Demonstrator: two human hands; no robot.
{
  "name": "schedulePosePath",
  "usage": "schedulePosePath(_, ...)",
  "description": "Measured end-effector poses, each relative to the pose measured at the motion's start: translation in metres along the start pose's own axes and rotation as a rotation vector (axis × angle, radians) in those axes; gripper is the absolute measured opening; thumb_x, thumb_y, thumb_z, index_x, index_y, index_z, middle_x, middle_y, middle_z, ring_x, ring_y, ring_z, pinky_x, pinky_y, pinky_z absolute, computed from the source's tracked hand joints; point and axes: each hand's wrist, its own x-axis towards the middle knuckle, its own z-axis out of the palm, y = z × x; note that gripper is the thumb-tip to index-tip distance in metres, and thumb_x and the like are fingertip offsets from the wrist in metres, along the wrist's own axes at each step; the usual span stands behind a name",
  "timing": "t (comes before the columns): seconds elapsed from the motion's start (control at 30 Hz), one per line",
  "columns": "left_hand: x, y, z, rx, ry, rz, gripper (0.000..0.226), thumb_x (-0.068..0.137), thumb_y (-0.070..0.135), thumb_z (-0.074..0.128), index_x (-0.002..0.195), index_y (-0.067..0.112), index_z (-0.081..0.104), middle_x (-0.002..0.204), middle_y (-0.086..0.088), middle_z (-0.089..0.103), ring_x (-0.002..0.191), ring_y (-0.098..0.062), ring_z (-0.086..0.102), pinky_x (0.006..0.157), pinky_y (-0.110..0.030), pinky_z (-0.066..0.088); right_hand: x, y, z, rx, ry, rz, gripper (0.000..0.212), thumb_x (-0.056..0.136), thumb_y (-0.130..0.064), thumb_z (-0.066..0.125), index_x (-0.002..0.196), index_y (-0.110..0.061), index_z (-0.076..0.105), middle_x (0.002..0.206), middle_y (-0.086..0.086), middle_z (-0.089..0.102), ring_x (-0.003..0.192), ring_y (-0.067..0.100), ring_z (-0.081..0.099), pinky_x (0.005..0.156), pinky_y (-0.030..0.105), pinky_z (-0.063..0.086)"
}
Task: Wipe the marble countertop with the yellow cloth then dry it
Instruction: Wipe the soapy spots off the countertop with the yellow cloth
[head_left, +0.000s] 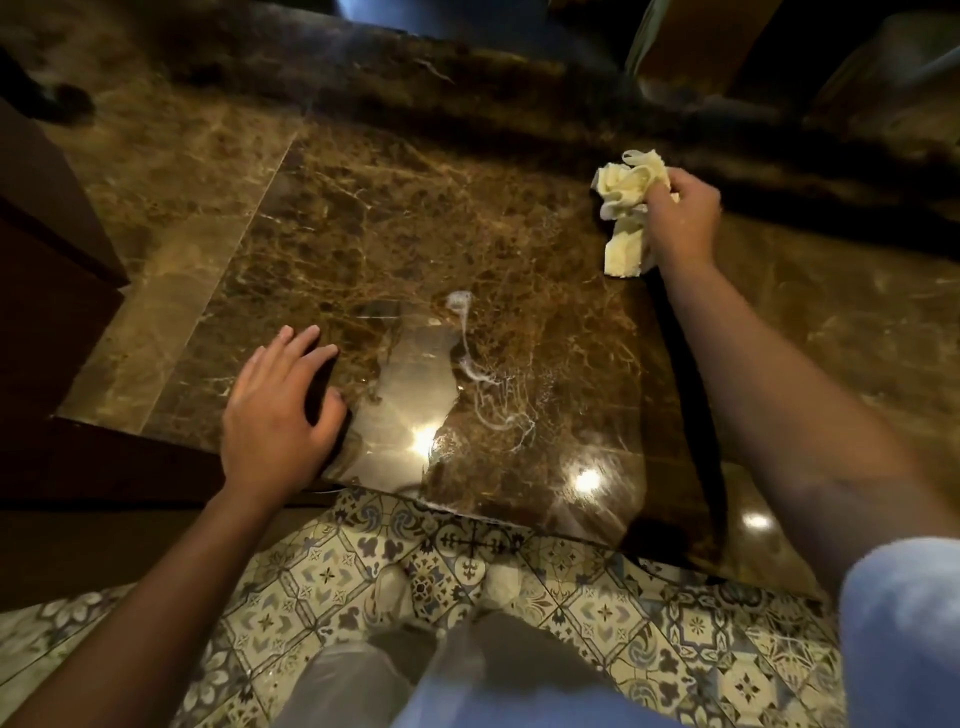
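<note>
The dark brown marble countertop with pale veins fills the middle of the view. My right hand is at its far right, shut on the crumpled pale yellow cloth, which hangs down from my fingers just above the surface. My left hand lies flat near the front left edge, fingers spread, holding nothing. A white foamy smear and wet streaks sit on the marble between my hands, near the front.
A dark raised marble ledge runs along the back. A dark wooden cabinet stands at the left. Below the counter's front edge lies a patterned tile floor with my legs and shoes. Bright light reflections shine near the front edge.
</note>
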Motion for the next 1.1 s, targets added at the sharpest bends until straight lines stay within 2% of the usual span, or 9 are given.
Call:
schedulePosePath(0.17, 0.001, 0.001, -0.001, -0.003, -0.017, -0.022, 0.049, 0.096, 0.032, 0.053, 0.141, 0.013, 0.062, 0.158, -0.007, 0.051, 0.154, -0.025, 0.036, 0.128, -0.043, 0.022, 0.014, -0.021, 0.044, 0.048, -0.138, -0.022, 0.021, 0.098, -0.026, 0.056, 0.100, -0.029, 0.077, 0.091, -0.015, 0.073, 0.087, -0.001, 0.069, 0.069, 0.015, 0.054)
schedulePosePath(0.33, 0.001, 0.002, -0.001, -0.008, -0.018, -0.025, 0.048, 0.097, 0.032, 0.054, 0.141, 0.014, 0.061, 0.158, -0.007, 0.051, 0.154, -0.025, 0.036, 0.128, -0.043, 0.021, -0.018, -0.033, 0.074, 0.021, -0.285, -0.133, 0.023, 0.087, -0.024, 0.058, 0.069, -0.030, 0.071, 0.063, -0.015, 0.061, 0.058, -0.002, 0.055, 0.055, 0.020, 0.044)
schedulePosePath(0.5, 0.000, -0.001, 0.000, -0.009, 0.013, 0.005, 0.047, 0.096, 0.029, 0.056, 0.139, 0.013, 0.062, 0.157, -0.008, 0.053, 0.153, -0.026, 0.038, 0.127, -0.044, 0.024, -0.068, -0.024, 0.076, 0.023, -0.392, -0.169, 0.024, 0.083, -0.018, 0.060, 0.075, 0.001, 0.072, 0.066, 0.004, 0.060, 0.061, 0.015, 0.052, 0.057, 0.029, 0.038)
schedulePosePath(0.57, 0.000, -0.001, -0.001, -0.014, 0.002, 0.000, 0.048, 0.096, 0.032, 0.054, 0.140, 0.015, 0.061, 0.157, -0.007, 0.052, 0.154, -0.025, 0.037, 0.127, -0.046, 0.025, -0.097, -0.019, 0.070, 0.028, -0.415, -0.183, 0.025, 0.083, -0.017, 0.061, 0.075, 0.004, 0.070, 0.064, 0.004, 0.057, 0.059, 0.014, 0.049, 0.056, 0.029, 0.036)
schedulePosePath(0.7, 0.000, -0.001, -0.002, -0.021, -0.014, -0.008, 0.049, 0.098, 0.035, 0.050, 0.142, 0.016, 0.060, 0.158, -0.006, 0.051, 0.154, -0.025, 0.035, 0.127, -0.047, 0.023, -0.159, -0.011, 0.049, 0.046, -0.451, -0.205, 0.019, 0.080, -0.017, 0.061, 0.063, -0.017, 0.070, 0.057, -0.010, 0.054, 0.054, 0.003, 0.045, 0.052, 0.026, 0.032)
schedulePosePath(0.8, -0.002, 0.001, -0.004, -0.026, -0.014, -0.001, 0.048, 0.099, 0.034, 0.050, 0.142, 0.015, 0.059, 0.159, -0.007, 0.051, 0.154, -0.026, 0.035, 0.127, -0.049, 0.024, -0.201, -0.007, 0.032, 0.058, -0.476, -0.195, 0.035, 0.080, -0.017, 0.059, 0.056, -0.043, 0.064, 0.050, -0.020, 0.052, 0.050, -0.003, 0.045, 0.049, 0.020, 0.034)
schedulePosePath(0.9, -0.002, 0.001, -0.005, -0.033, -0.005, 0.004, 0.045, 0.099, 0.027, 0.058, 0.141, 0.013, 0.060, 0.158, -0.010, 0.052, 0.154, -0.028, 0.037, 0.126, -0.051, 0.026, -0.225, 0.002, 0.017, 0.065, -0.511, -0.143, 0.024, 0.080, -0.015, 0.061, 0.068, -0.029, 0.076, 0.056, -0.011, 0.060, 0.055, 0.004, 0.049, 0.054, 0.026, 0.038)
schedulePosePath(0.97, -0.002, 0.002, -0.005, -0.036, -0.004, 0.002, 0.044, 0.098, 0.024, 0.061, 0.141, 0.012, 0.061, 0.157, -0.010, 0.052, 0.153, -0.029, 0.037, 0.126, -0.051, 0.026, -0.226, 0.002, 0.006, 0.080, -0.466, -0.110, 0.025, 0.083, -0.010, 0.063, 0.069, -0.026, 0.077, 0.057, -0.004, 0.063, 0.057, 0.006, 0.051, 0.056, 0.027, 0.040)
schedulePosePath(1.1, -0.001, 0.002, -0.006, -0.035, -0.007, -0.007, 0.044, 0.099, 0.024, 0.061, 0.141, 0.012, 0.060, 0.158, -0.010, 0.051, 0.154, -0.029, 0.037, 0.126, -0.052, 0.026, -0.190, 0.000, -0.024, 0.103, -0.119, -0.034, 0.024, 0.087, -0.020, 0.063, 0.082, -0.037, 0.079, 0.076, -0.009, 0.077, 0.071, 0.009, 0.071, 0.064, 0.033, 0.058)
